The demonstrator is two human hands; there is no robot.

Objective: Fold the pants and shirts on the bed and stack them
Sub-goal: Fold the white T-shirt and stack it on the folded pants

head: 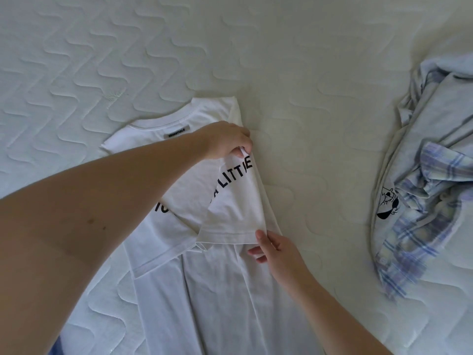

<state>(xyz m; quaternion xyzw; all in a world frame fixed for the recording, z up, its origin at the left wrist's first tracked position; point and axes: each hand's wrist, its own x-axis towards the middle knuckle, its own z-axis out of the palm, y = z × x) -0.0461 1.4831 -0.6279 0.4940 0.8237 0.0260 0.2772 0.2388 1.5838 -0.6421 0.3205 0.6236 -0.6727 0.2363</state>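
A white T-shirt (pixel 217 290) with black lettering lies on the quilted white bed (pixel 320 73), collar away from me. Its right sleeve (pixel 234 211) is turned inward over the chest. My left hand (pixel 226 139) reaches across and pinches the sleeve's upper fold near the shoulder. My right hand (pixel 271 248) pinches the sleeve's hem corner lower down. The left sleeve also lies folded in across the body, partly under my left forearm.
A crumpled heap of clothes (pixel 430 190) lies at the right: a pale blue garment with a black cartoon print and a blue plaid one. A bit of blue fabric (pixel 57 345) shows at the lower left edge.
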